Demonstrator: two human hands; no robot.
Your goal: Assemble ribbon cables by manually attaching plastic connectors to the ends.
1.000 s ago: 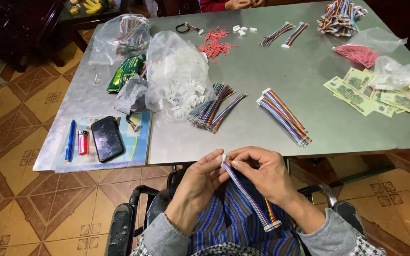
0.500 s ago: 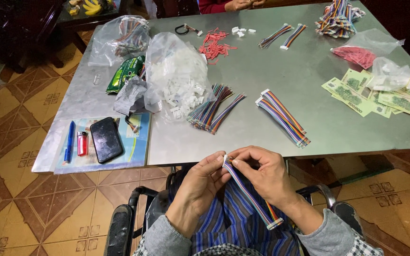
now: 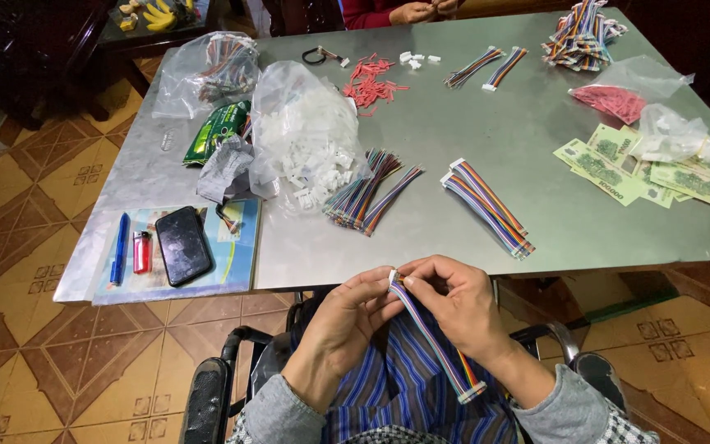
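Both hands sit low, just off the near edge of the desk (image 3: 486,123), above the lap. The left hand (image 3: 347,316) and right hand (image 3: 454,300) pinch the top end of a rainbow ribbon cable (image 3: 433,341), fingers closed tight around its small white connector (image 3: 393,277). The cable's other end hangs free toward the lap. To do this well, I judge, grip close to the plug and press straight in, never bending the wires. Finished cables (image 3: 486,205) lie near the desk's middle, a loose bundle (image 3: 367,193) beside the bag of white housings (image 3: 306,131).
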